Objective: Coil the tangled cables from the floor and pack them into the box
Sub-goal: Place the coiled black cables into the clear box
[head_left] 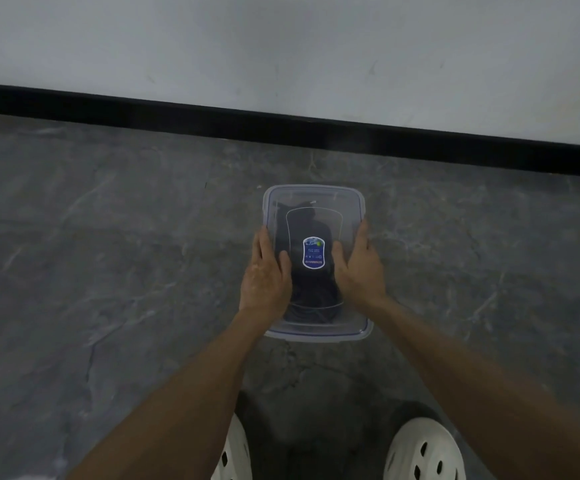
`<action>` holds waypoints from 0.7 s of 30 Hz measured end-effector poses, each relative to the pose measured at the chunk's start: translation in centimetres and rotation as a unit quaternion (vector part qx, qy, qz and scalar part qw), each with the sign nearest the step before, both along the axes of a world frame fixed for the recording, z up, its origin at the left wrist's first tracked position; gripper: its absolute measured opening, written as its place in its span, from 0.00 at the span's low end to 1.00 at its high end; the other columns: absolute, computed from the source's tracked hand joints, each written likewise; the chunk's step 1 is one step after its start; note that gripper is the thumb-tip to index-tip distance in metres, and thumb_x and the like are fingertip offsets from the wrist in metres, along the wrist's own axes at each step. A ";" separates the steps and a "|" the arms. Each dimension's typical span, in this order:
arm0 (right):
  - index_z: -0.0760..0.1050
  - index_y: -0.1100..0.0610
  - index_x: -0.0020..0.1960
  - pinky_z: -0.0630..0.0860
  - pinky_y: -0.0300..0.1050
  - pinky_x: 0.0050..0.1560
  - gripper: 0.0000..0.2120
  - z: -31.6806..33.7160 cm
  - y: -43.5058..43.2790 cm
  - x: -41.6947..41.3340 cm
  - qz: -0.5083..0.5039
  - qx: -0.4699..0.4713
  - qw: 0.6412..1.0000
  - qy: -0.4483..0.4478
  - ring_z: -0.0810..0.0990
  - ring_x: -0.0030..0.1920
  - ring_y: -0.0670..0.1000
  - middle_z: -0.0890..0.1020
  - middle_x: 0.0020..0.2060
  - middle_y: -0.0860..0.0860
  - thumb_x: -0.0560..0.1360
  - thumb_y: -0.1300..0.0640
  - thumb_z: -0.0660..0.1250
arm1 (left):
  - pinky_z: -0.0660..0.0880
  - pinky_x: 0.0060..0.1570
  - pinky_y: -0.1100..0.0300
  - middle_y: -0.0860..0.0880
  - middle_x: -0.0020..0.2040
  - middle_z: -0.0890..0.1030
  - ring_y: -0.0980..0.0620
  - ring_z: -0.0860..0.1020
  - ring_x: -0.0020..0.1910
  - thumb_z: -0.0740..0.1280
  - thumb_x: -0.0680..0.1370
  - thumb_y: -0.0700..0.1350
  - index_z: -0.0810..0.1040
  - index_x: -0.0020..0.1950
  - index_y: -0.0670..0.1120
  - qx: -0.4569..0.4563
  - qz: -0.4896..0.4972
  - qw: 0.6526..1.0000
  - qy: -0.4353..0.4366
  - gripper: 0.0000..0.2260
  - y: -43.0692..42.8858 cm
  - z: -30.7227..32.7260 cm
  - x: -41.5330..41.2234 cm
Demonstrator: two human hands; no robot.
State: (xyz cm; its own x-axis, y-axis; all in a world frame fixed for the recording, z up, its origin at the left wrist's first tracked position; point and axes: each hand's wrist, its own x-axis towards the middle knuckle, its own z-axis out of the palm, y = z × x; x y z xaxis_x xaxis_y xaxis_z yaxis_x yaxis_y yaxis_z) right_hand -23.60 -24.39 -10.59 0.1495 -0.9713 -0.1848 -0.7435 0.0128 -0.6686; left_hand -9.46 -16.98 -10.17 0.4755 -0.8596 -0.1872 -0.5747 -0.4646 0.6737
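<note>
The grey marbled floor (91, 254) fills most of the view. It meets a pale wall (281, 36) at a black baseboard (212, 116).

1 clear plastic box (319, 336) stands on the floor, near the baseboard and directly ahead of the person. Its long axis points toward the wall. A transparent lid (316, 202) sits on top of the box.

Both hands rest on the lid, 1 along each long edge:
- The left hand (264, 275) lies flat on the left side, fingers straight and pointing toward the wall, grasping nothing.
- The right hand (359, 268) lies flat on the right side in the same posture, thumb laid inward on the lid, grasping nothing.

The cables (311, 292) lie inside the box, under the lid and between the 2 hands. They show through the plastic as 1 dark mass. Individual coils cannot be told apart.

A small blue-and-white label (313, 252) sits at the lid centre, between the 2 thumbs.

2 white perforated shoes show at the bottom edge: left shoe (235, 455), right shoe (423, 452).
</note>
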 end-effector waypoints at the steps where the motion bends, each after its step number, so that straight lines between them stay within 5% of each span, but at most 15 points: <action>1: 0.45 0.55 0.79 0.69 0.42 0.55 0.31 0.0 0.2 -0.1 -0.006 -0.011 1.000 -0.019 0.76 0.61 0.62 0.74 0.65 0.61 0.82 0.48 0.55 | 0.70 0.64 0.47 0.44 0.78 0.59 0.41 0.71 0.68 0.55 0.84 0.46 0.51 0.79 0.44 -0.019 0.008 0.999 0.031 0.25 0.1 0.1 0.1; 4: 0.57 0.55 0.78 0.64 0.34 0.42 0.24 -0.5 0.1 -0.3 -0.057 -0.042 0.995 -0.072 0.78 0.50 0.57 0.82 0.54 0.59 0.83 0.53 0.53 | 0.65 0.70 0.50 0.47 0.75 0.66 0.47 0.67 0.71 0.57 0.83 0.45 0.58 0.78 0.46 -0.072 0.057 0.989 0.114 0.22 0.3 -0.1 0.5; 7: 0.60 0.52 0.76 0.58 0.24 0.57 0.21 -0.8 -0.4 -0.6 -0.091 0.023 0.986 -0.141 0.70 0.65 0.45 0.72 0.70 0.49 0.84 0.53 0.50 | 0.66 0.66 0.58 0.51 0.72 0.70 0.53 0.70 0.69 0.56 0.84 0.49 0.63 0.75 0.49 -0.079 0.095 0.979 0.162 0.19 0.4 -0.3 0.6; 12: 0.59 0.50 0.77 0.56 0.42 0.71 0.24 -1.3 -0.8 -0.6 -0.151 0.127 0.962 -0.190 0.62 0.74 0.49 0.64 0.75 0.46 0.83 0.45 0.52 | 0.66 0.54 0.59 0.54 0.61 0.76 0.53 0.75 0.55 0.55 0.83 0.54 0.60 0.74 0.63 -0.031 0.121 0.969 0.215 0.18 0.3 -0.4 0.9; 17: 0.64 0.53 0.75 0.62 0.43 0.70 0.22 -0.7 -0.5 -0.6 -0.165 0.115 0.959 -0.198 0.67 0.71 0.51 0.70 0.71 0.50 0.82 0.47 0.55 | 0.66 0.58 0.58 0.47 0.69 0.71 0.49 0.72 0.60 0.58 0.83 0.53 0.59 0.76 0.57 -0.048 0.126 0.977 0.166 0.22 0.5 -0.2 0.7; 21: 0.67 0.59 0.68 0.73 0.44 0.51 0.21 0.6 -0.9 -0.5 -0.209 0.104 0.960 -0.154 0.77 0.55 0.54 0.77 0.58 0.54 0.80 0.49 0.62 | 0.70 0.56 0.56 0.44 0.64 0.68 0.52 0.68 0.54 0.63 0.81 0.49 0.60 0.76 0.51 -0.050 0.157 0.983 0.080 0.25 0.2 1.0 -0.2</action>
